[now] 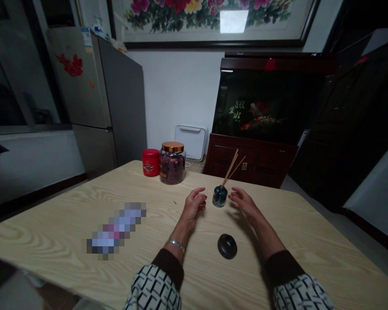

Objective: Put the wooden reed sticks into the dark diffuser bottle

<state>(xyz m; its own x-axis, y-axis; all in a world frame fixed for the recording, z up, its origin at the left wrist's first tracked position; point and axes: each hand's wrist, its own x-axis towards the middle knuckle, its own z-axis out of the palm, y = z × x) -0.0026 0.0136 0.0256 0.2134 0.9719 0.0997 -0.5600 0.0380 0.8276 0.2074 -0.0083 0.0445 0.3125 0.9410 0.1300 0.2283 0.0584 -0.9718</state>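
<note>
Pale wood-grain table (51, 232), grey refrigerator (123, 107) behind. Far edge: red lidded canister (150, 162), then glass jar (172, 170) of dried rosebuds, gold lid. Left hand (193, 206) empty, loosely curled, just beside glass reed diffuser (220, 196); dark round object (227, 246) nearer. Right hand (244, 203) released, empty, opposite.
</note>
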